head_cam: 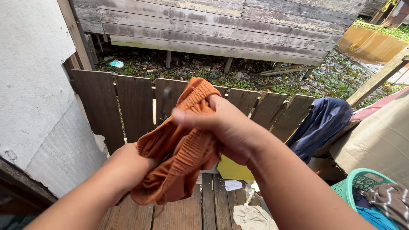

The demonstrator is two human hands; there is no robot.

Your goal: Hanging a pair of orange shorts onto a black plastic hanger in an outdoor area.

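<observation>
My 2 hands clench the orange shorts [181, 147]: left hand [128, 164] low, right hand [226, 127] high, waistband running between them.

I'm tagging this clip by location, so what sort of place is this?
Probably a back deck where laundry is dried, beside an old wooden house. Both hands grip an orange garment, a navy garment hangs over the plank fence, and a green laundry basket holds clothes.
</observation>
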